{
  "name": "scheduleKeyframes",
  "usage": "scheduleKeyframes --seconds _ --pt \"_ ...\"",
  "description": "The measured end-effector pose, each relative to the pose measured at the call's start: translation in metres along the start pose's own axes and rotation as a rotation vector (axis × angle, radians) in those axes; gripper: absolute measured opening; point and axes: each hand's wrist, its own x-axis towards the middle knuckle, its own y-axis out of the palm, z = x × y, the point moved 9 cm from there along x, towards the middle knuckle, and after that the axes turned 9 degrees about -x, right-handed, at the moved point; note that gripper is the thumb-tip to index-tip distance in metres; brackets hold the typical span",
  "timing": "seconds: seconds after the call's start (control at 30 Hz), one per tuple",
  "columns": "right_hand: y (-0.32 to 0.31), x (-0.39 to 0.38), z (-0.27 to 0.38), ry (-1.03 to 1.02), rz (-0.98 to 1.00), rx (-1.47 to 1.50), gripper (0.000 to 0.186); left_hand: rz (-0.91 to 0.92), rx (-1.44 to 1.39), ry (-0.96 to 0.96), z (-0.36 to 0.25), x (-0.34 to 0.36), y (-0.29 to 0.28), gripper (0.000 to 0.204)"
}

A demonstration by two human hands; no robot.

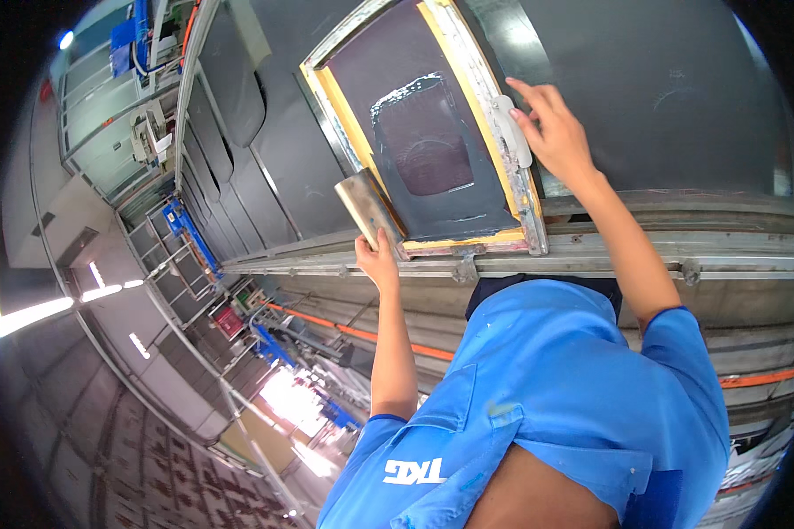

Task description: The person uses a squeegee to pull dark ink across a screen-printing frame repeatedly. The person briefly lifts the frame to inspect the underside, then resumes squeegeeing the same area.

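Observation:
My left hand [375, 257] grips a flat metal squeegee [358, 201], tilted at the lower left corner of a screen-printing frame [529, 231]. The frame has a dark purple mesh [379, 44] with yellow borders and a dark ink patch [450, 212] around a rounded shape in the middle. My right hand [558, 141] is open at the frame’s right side, index finger stretched out, by a pale handle [513, 132]; I cannot tell if the thumb touches it.
Dark panels [644, 97] run along the long table either side of the frame. A metal rail [626, 264] lies along its near edge, in front of my body. An orange strip [344, 328] runs below it. Blue machinery [194, 234] stands farther off to the left.

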Motion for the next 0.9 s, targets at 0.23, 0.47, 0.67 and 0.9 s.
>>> scheduleKeyframes --seconds 0.23,0.47,0.67,0.9 --pt "0.065 0.029 -0.013 0.124 0.069 -0.074 0.035 -0.145 0.161 0.001 0.004 -0.001 0.041 0.036" --pt "0.055 0.017 -0.012 0.279 -0.163 0.148 0.030 0.141 0.145 0.211 -0.069 0.012 0.105 0.050" --pt "0.042 0.017 -0.008 0.242 -0.326 -0.015 0.025 0.520 0.136 0.651 -0.064 -0.025 0.092 0.068" --pt "0.026 0.005 0.014 0.105 -0.419 -0.115 0.025 0.596 0.057 0.698 -0.004 -0.054 0.042 0.065"
